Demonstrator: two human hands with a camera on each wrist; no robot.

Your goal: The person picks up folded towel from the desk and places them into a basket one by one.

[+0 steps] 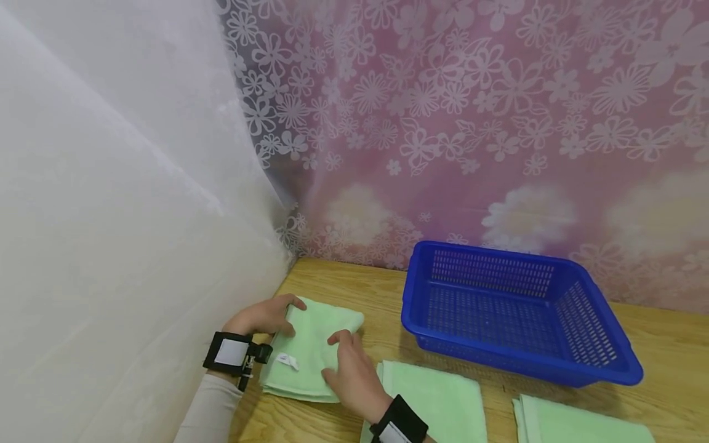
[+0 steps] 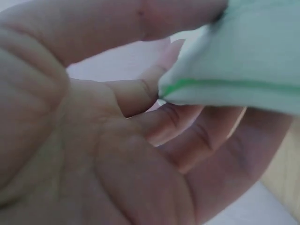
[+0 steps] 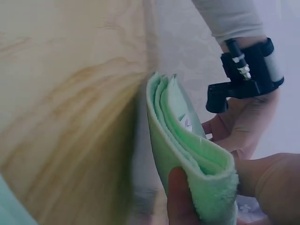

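Observation:
A folded light green towel [image 1: 316,354] with a small white tag [image 1: 287,361] is held between both hands at the left of the table. My left hand [image 1: 268,315] grips its left edge; in the left wrist view the thumb lies over the towel [image 2: 243,61] and the fingers under it. On the opposite side, my right hand [image 1: 357,378] pinches the folded edge. In the right wrist view, digits sit on both faces of the towel [image 3: 187,150], whose stacked layers show from the side.
Two more folded green towels, a middle towel [image 1: 437,397] and a right towel [image 1: 581,421], lie along the near side of the wooden table [image 1: 343,280]. Behind them stands a blue plastic basket [image 1: 493,307]. White sheeting [image 1: 138,215] hangs at the left, a flowered curtain [image 1: 443,123] at the back.

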